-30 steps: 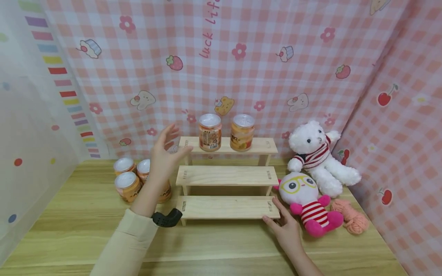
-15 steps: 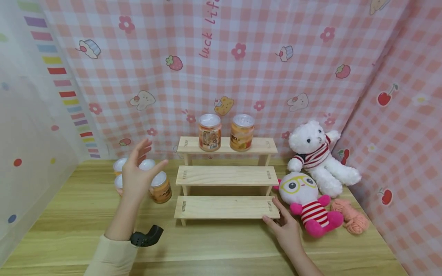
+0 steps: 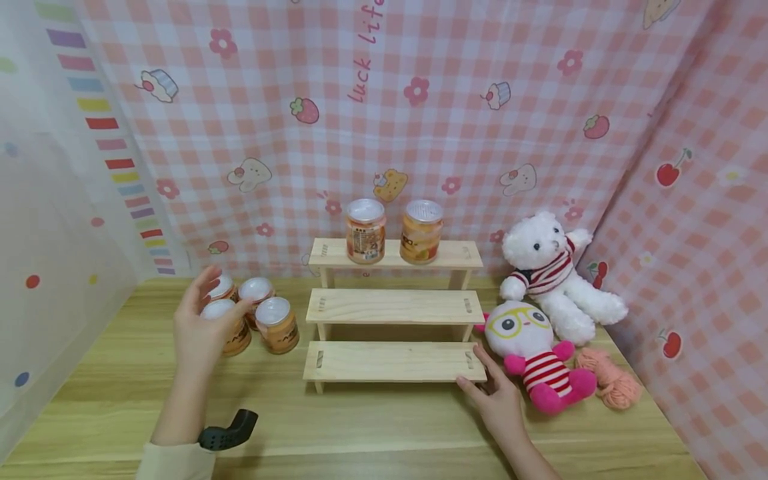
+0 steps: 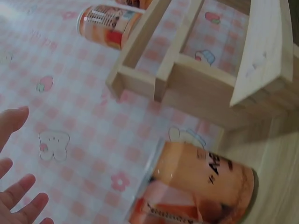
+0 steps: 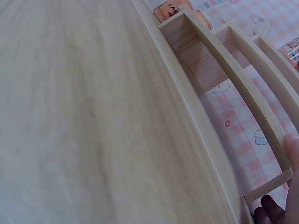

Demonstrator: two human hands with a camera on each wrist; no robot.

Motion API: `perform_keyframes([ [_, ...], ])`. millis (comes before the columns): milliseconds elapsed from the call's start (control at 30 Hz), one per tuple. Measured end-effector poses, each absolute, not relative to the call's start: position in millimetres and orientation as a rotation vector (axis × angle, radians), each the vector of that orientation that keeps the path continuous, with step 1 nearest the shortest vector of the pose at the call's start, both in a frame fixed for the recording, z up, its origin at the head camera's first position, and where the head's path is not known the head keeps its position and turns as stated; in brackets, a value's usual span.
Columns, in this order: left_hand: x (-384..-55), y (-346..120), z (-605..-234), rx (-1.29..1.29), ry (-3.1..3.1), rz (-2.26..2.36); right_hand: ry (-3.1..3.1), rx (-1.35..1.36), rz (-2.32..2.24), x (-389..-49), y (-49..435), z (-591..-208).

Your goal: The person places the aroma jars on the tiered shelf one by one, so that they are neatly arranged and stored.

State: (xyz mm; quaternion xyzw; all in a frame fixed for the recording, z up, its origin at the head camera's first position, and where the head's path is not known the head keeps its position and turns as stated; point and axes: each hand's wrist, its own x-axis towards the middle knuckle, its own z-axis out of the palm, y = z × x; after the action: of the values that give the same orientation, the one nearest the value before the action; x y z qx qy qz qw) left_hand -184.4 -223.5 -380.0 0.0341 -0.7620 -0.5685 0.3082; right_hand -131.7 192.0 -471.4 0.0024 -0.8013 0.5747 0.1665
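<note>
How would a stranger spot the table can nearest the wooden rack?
Find the three-step wooden rack before the checked curtain. On the table to its left stand four silver-lidded orange cans. Yours is the front can closest to the rack; the left hand covers part of its front neighbour, not it.

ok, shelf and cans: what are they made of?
Shelf: looks like pale wood, matte, probably unvarnished; grain and joint marks show. Cans: glossy printed sides, metal or plastic underneath, can't tell. Their lids: shiny, silvery-white, perhaps foil or plastic.
</note>
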Motion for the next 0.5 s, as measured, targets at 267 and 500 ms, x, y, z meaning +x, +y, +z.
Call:
perform_keyframes([
  [267, -181, -244, -399, 0.192, -2.053, -1.467, -2.275, -0.003, 1.638, -132, 192, -472],
  [500, -183, -259, -417, 0.291, -2.103, -1.505, -2.271, 0.001, 1.655, -132, 193, -472],
])
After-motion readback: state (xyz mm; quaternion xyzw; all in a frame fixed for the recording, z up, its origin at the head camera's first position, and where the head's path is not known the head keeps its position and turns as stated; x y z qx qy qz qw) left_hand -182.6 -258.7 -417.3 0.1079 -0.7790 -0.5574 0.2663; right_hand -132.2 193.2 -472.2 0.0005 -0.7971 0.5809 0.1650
